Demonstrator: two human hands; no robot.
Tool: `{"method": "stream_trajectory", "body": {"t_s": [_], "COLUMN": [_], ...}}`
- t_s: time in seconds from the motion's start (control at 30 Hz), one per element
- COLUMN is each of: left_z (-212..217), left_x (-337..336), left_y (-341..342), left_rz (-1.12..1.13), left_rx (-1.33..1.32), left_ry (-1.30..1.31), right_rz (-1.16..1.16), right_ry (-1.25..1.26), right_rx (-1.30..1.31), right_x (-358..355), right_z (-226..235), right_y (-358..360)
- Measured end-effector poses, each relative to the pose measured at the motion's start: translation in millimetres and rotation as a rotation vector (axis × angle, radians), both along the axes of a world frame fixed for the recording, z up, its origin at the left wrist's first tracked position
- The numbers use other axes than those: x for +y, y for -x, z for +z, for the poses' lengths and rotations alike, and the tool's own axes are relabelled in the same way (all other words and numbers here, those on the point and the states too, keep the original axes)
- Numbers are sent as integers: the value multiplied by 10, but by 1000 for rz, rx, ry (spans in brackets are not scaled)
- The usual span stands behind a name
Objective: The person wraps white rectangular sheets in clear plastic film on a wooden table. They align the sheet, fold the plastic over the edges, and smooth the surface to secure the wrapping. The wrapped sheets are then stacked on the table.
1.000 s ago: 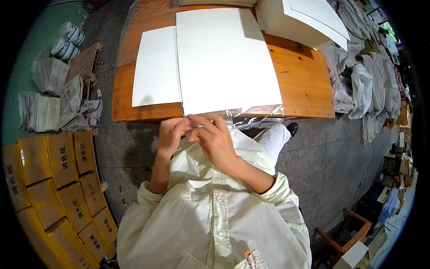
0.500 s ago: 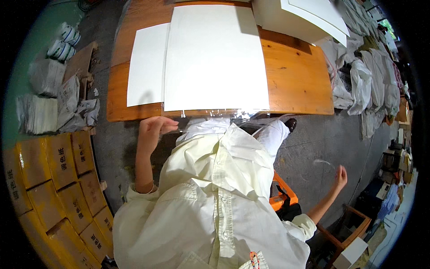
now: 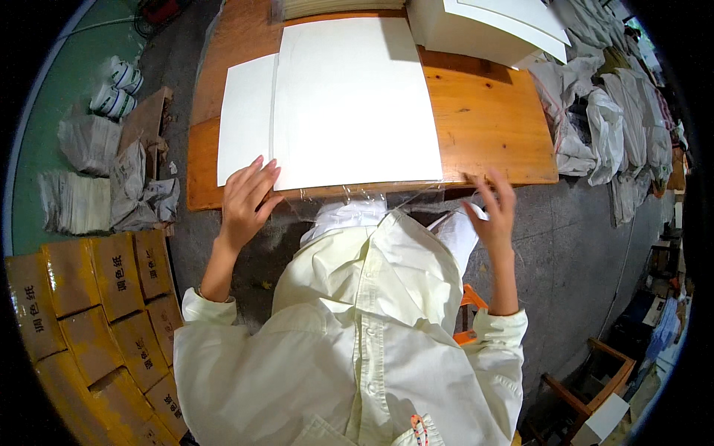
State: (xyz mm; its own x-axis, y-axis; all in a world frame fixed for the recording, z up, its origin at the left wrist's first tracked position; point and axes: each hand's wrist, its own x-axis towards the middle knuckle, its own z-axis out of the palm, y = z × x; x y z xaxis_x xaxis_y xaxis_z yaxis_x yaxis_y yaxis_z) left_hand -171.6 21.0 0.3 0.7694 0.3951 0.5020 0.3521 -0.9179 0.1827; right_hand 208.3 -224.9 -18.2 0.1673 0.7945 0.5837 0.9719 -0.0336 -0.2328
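A large white sheet or board [image 3: 353, 104] lies on the wooden table [image 3: 491, 119], with clear plastic film [image 3: 416, 195] showing along its near edge and hanging past the table's front. To its left, a narrower white sheet [image 3: 245, 111] lies against or partly under it. My left hand [image 3: 249, 197] is open, its fingers stretched over the near edge where the two white pieces meet; whether it presses on them I cannot tell. By the table's front edge, right of the large sheet, my right hand [image 3: 494, 212] is open with fingers apart, slightly blurred and holding nothing visible.
White boards or folded sheets [image 3: 476, 37] stand at the table's back right, beside a pale stack [image 3: 342, 7]. Taped cardboard boxes [image 3: 97, 312] fill the lower left. Grey-white sacks [image 3: 602, 134] lie to the right. An orange stool part [image 3: 470, 297] shows beside my leg.
My right hand has come in from far right to the table's front edge, its fingers spreading. My left hand has risen onto the sheets' near edge. A clear scrap in the air at right is gone.
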Motion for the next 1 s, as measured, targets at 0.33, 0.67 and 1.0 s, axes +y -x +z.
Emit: {"method": "stream_trajectory", "body": {"t_s": [0.33,0.67,1.0], "left_z": [74,41,5], "left_x": [-12,71,-144], "left_y": [-65,-27,38], "left_rz": [-146,-179,-109], "left_rx": [3,-90,-192], "left_ry": [-3,104,200], "right_rz": [347,394,305], "right_ry": [-125,-112,92], "right_rx": [-107,216,543], "right_x": [519,531,375], "right_z": [15,34,141], "right_y": [109,100,116]}}
